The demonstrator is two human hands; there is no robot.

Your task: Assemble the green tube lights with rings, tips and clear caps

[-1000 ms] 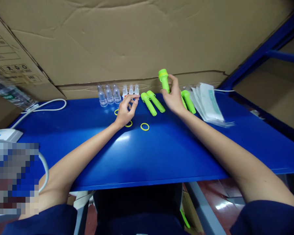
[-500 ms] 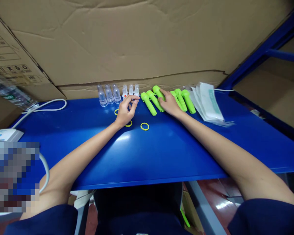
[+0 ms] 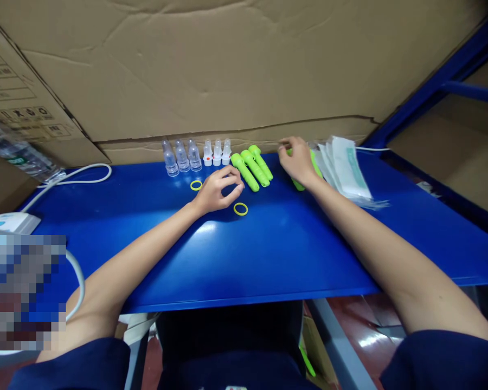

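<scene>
My left hand [image 3: 218,193] rests on the blue table [image 3: 268,249] with its fingers curled down; what is under them is hidden. A yellow ring [image 3: 240,208] lies just right of it and another yellow ring [image 3: 196,185] just left. Three green plastic tubes [image 3: 252,168] lie side by side beyond my left fingertips. My right hand [image 3: 301,162] lies farther right over a second group of green tubes [image 3: 299,186], fingers bent around them. Clear vials [image 3: 181,157] and small white-tipped caps [image 3: 217,153] stand in a row at the back.
A stack of sealed white packets [image 3: 347,170] lies right of my right hand. Cardboard [image 3: 228,70] walls the back. A white cable [image 3: 85,176], a white device [image 3: 8,222] and a plastic bottle [image 3: 16,151] are at the left. A blue shelf frame [image 3: 439,81] rises at the right.
My right hand laid the raised green tube beside the two on the table, then moved right onto the other green group. My left hand slid right toward the ring, covering a third one.
</scene>
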